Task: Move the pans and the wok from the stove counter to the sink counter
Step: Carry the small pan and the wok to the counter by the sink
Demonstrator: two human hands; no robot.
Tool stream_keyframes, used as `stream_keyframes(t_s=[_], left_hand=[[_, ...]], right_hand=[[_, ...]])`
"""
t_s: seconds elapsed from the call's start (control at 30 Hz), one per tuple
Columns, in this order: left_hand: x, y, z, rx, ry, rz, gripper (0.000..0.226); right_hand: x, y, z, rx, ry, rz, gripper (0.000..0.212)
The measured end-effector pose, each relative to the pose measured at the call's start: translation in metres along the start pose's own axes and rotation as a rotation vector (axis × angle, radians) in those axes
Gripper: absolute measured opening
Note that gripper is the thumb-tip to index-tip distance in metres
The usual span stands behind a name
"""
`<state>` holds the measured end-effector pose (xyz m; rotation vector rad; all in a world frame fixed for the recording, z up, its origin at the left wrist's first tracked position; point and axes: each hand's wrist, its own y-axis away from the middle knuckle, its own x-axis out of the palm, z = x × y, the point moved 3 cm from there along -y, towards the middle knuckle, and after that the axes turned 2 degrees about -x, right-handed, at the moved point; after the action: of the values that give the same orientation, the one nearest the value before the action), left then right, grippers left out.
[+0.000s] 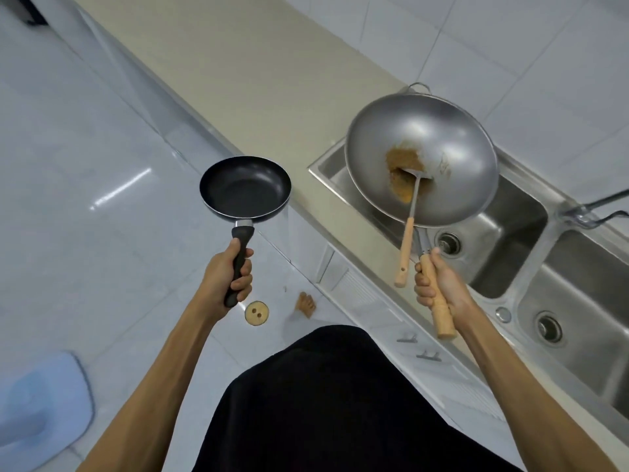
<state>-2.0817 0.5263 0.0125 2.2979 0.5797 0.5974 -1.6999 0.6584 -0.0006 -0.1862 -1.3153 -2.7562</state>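
Both hands are loaded. The left hand (227,279) has its grip wrapped tight around the black handle of a small dark frying pan (245,187), holding it level in the air over the white tiled floor (85,148), just off the edge of the beige bench (258,80). The right hand (439,284) is closed around the wooden handle of the steel wok (422,158), which hangs over the left basin of the double sink (531,267), tilted slightly towards the camera. Inside the wok lies a patch of brown residue (401,165), and a metal spatula (410,216) rests in it, its wooden handle sticking out over the rim beside the right hand.
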Motion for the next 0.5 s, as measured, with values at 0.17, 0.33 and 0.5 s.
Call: stream_keyframes(t_s=[0.17,0.33,0.5], left_hand=[[-0.013,-0.058,-0.074,0.013,-0.141,0.113,0.041],[-0.01,-0.1,-0.117,0.005,-0.194,0.216,0.041],[0.002,-0.152,-0.16,-0.031,-0.265,0.278,0.041]], right_hand=[[0.038,-0.038,0.028,0.021,-0.065,-0.037,0.051],[0.064,-0.061,0.042,0.034,-0.096,-0.086,0.054],[0.079,-0.077,0.053,0.037,-0.106,-0.149,0.053]])
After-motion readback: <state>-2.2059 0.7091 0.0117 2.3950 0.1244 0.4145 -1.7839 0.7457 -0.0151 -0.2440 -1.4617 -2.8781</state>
